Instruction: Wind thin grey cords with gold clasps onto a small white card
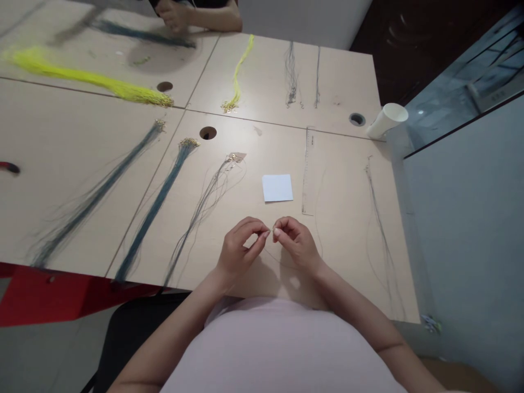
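So both hands were up over the near edge of the counter (pixel 347 234), practically tip to tip. The left hand (pixel 241 246) had thumb and forefinger pinched together on a tiny piece (pixel 269 232), other fingers curled in. Right hand (pixel 301 244) was doing pretty much the same pinch, just beside it, also on something tiny; way too small to tell what exactly. A thin thread (pixel 280 262) showed below the fingertips, passed behind the right hand and curved up on the far side of it.

Right ahead of the hands sat a white card (pixel 278 188), with a clear ruler (pixel 308 174) lying lengthwise to its right. Off to the left there was a loose bunch of strands (pixel 203 199) with gold bits at its top end, then two thicker dark teal bundles, the nearer one (pixel 155 204) and the outer one (pixel 107 187). A few more fine strands (pixel 379 213) lay over on the right. Further back: a big neon yellow bundle (pixel 90 76), a skinnier yellow one (pixel 236 82), a white cup (pixel 385 124), and a co-worker's hand (pixel 174 16) at the top.
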Demonstrator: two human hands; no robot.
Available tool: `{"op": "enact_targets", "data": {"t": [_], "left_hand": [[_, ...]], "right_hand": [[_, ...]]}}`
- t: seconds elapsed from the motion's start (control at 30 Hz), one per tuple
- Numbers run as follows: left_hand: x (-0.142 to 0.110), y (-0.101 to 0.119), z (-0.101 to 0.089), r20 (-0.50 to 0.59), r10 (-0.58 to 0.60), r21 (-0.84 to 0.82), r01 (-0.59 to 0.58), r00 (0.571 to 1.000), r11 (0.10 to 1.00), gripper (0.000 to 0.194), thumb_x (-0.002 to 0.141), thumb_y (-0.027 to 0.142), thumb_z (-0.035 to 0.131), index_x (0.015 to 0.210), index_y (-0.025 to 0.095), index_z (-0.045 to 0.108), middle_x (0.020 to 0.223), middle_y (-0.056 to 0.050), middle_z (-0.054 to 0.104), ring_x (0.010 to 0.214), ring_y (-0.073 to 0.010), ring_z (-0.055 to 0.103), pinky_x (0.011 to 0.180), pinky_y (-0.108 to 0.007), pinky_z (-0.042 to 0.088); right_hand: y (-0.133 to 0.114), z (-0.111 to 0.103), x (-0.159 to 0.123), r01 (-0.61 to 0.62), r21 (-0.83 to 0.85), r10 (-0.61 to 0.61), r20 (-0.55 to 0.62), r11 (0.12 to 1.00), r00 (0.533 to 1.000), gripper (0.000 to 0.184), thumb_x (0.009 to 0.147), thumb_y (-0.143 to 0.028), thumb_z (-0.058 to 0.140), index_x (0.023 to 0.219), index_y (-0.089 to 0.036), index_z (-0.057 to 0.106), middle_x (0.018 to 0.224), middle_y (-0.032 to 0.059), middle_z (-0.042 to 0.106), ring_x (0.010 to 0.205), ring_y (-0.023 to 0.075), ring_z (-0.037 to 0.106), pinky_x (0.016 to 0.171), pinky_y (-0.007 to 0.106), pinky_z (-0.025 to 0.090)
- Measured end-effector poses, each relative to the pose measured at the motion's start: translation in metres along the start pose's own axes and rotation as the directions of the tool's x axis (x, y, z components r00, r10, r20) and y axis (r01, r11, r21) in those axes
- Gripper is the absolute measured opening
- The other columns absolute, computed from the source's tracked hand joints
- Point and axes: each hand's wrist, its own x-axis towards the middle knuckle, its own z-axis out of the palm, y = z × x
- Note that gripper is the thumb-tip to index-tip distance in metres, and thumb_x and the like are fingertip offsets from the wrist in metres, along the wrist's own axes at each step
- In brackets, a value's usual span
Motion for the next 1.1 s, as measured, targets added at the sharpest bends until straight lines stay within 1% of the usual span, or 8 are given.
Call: {"op": "enact_targets", "data": {"t": [0.27,0.5,0.7,1.1], "left_hand": [[-0.0007,0.0004,0.0018,-0.006,0.001,0.026,-0.001,1.0,1.0,0.006,0.079,0.01,0.054,0.081,0.016,0.055,0.076,-0.002,0.057,0.073,-0.0103,0.054,0.067,-0.023,0.044],[-0.0015,0.0001,0.0019,-0.025,0.004,-0.001,-0.004,1.0,1.0,0.009,0.077,0.009,0.057,0.083,0.016,0.057,0.077,-0.002,0.058,0.073,-0.0099,0.054,0.066,-0.023,0.045],[-0.0008,0.001,0.0024,-0.062,0.003,0.017,-0.002,0.998,1.0,0.007,0.076,0.01,0.058,0.081,0.015,0.057,0.075,-0.002,0.058,0.073,-0.0102,0.055,0.066,-0.023,0.045],[-0.0006,0.0002,0.0016,-0.042,0.016,0.023,-0.015,0.999,1.0,0.007,0.077,0.01,0.057,0.082,0.016,0.057,0.076,-0.003,0.059,0.073,-0.0105,0.055,0.066,-0.024,0.045]], "right_hand": [[-0.0001,0.0019,-0.0005,0.003,0.011,-0.003,0.003,1.0,1.0,0.01,0.081,-0.028,0.054,0.078,-0.018,0.053,0.068,-0.0014,0.053,0.064,0.0104,0.049,0.063,0.024,0.04],[-0.0002,0.0009,0.0,-0.011,0.041,0.011,0.0,0.999,1.0,0.01,0.081,-0.027,0.054,0.077,-0.018,0.053,0.068,-0.0016,0.053,0.065,0.0102,0.05,0.064,0.024,0.04],[-0.0008,0.001,0.0006,-0.021,0.021,0.021,-0.009,1.0,1.0,0.012,0.08,-0.029,0.055,0.077,-0.018,0.053,0.068,-0.0014,0.053,0.064,0.0106,0.05,0.064,0.025,0.04],[-0.001,0.0005,0.0005,-0.01,0.039,0.01,0.005,0.999,1.0,0.01,0.08,-0.027,0.055,0.077,-0.019,0.053,0.068,-0.0015,0.053,0.063,0.0104,0.05,0.063,0.025,0.04]]}}
